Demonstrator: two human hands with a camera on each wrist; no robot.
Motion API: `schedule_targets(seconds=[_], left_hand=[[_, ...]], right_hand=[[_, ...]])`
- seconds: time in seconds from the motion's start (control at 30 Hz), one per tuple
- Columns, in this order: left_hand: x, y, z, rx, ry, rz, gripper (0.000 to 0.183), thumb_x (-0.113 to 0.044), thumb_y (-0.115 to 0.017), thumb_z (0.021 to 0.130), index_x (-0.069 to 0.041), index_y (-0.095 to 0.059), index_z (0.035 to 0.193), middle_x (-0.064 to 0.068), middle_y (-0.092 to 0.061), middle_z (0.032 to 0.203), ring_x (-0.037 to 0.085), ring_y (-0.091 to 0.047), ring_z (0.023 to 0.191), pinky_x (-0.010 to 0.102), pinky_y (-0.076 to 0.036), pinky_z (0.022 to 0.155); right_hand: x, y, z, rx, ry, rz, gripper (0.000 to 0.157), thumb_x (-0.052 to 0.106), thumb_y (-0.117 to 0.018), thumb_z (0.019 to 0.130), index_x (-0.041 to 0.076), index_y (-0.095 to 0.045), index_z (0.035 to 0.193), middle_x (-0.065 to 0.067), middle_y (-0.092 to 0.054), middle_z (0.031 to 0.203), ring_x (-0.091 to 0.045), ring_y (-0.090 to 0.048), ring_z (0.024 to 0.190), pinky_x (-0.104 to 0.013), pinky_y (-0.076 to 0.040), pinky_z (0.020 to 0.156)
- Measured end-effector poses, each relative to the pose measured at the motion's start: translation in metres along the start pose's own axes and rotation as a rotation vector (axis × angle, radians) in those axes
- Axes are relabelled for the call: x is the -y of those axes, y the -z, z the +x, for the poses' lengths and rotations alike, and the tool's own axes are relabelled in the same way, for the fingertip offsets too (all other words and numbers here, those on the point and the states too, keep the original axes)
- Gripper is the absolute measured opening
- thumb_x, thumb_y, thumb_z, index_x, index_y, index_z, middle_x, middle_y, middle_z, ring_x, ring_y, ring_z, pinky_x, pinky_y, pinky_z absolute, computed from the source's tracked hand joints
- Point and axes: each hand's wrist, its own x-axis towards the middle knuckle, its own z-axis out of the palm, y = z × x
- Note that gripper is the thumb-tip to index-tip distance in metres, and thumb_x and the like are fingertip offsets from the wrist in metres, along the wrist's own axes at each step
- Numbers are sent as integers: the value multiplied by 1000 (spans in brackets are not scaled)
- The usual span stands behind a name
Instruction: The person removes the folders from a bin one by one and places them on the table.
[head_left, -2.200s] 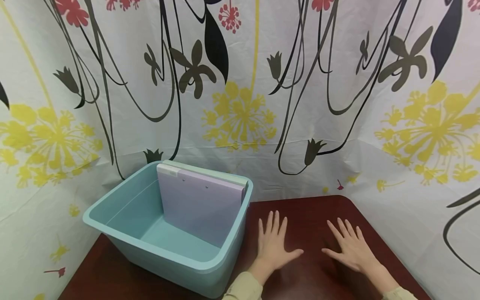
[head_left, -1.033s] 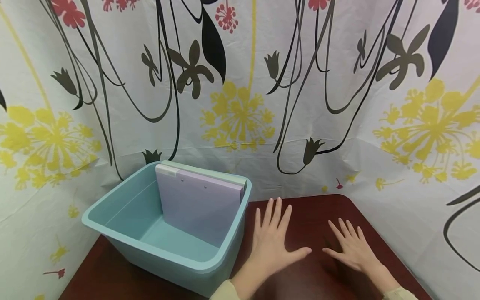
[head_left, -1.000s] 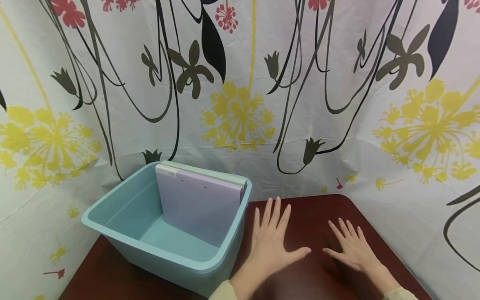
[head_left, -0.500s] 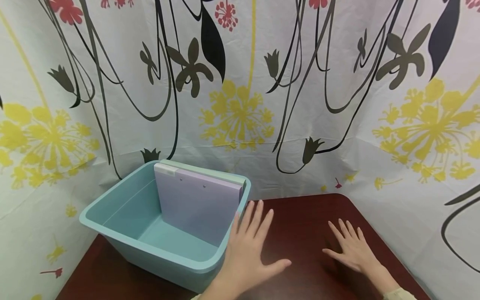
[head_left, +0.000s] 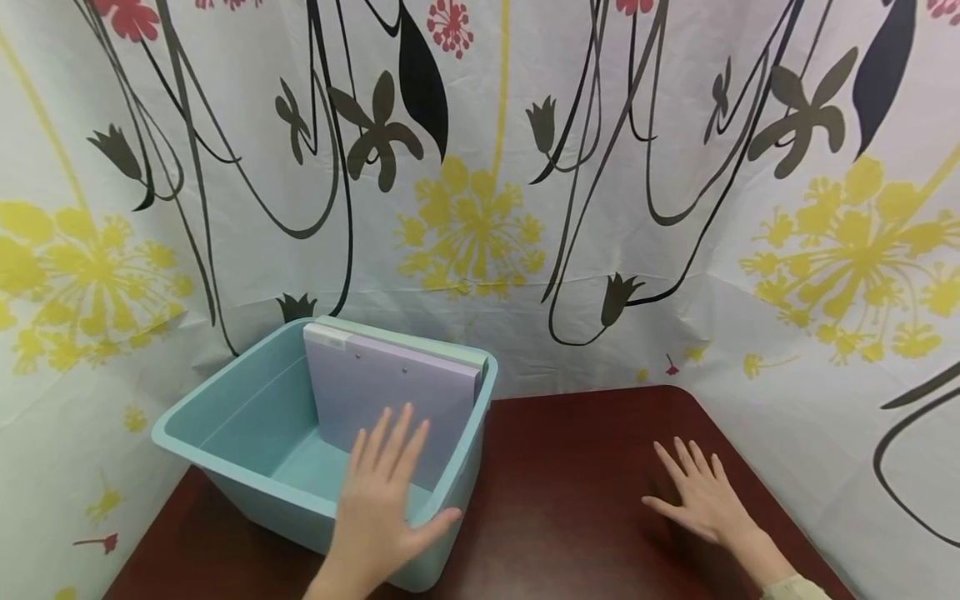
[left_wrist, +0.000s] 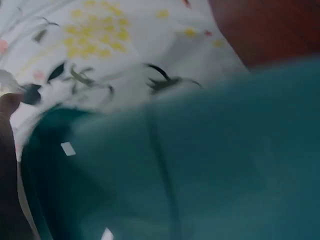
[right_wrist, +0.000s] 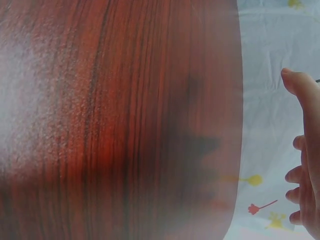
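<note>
A light blue plastic tub [head_left: 247,479] stands on the left of the table. Inside it, upright against the back wall, lean a lilac file folder [head_left: 390,375] and a pale green one [head_left: 405,335] behind it. My left hand [head_left: 375,508] is raised with spread fingers in front of the tub, overlapping its near rim and the lilac folder's lower part in the head view. It holds nothing. Over the table's right side hovers my right hand [head_left: 701,496], fingers spread, holding nothing; its shadow falls on the wood in the right wrist view.
The dark red wooden table [head_left: 570,475] has a rounded back right corner. A white curtain [head_left: 480,208] printed with flowers hangs behind it and along both sides.
My left hand first reaches forward and up, then sweeps left from beside the tub to in front of it. The right hand stays nearly still. The head view shifts slightly.
</note>
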Motion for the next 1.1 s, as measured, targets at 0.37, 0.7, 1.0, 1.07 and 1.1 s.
schedule_targets(seconds=[0.37,0.7,1.0,1.07,1.1], left_hand=[[78,21,-48,-44,-2,57,78,-66,-34,85,-1,-50,127,16,-46,133,31,-36,127,42,-8,110],[139,46,-67,-58,18,122,81,-67,-35,84,-2,-47,130,17,-45,134,26,-31,132,51,-14,107],[182,62,-83,21,142,113,80,-63,-48,80,1,-47,128,26,-47,126,37,-33,127,45,-16,108],[187,64,-84,28,149,119,79,-62,-50,80,1,-46,128,26,-47,126,36,-33,127,41,-15,110],[190,65,-85,30,153,113,79,-60,-52,80,2,-46,128,26,-47,126,36,-32,128,40,-13,110]], right_hand=[[2,-1,-1,21,-8,2,87,59,-57,76,9,-30,141,-31,-29,138,-49,-23,125,-64,-15,97],[3,0,1,18,0,2,86,59,-57,76,7,-32,140,-32,-30,137,-49,-24,125,-64,-15,97],[4,-2,5,28,-2,-4,87,60,-56,76,8,-30,141,-31,-30,138,-50,-25,124,-63,-15,97],[4,-2,5,26,-1,-6,86,60,-56,76,8,-31,141,-31,-30,138,-50,-25,124,-63,-16,97],[4,-2,5,26,-1,-7,86,60,-56,76,8,-31,141,-31,-30,138,-50,-25,124,-63,-15,97]])
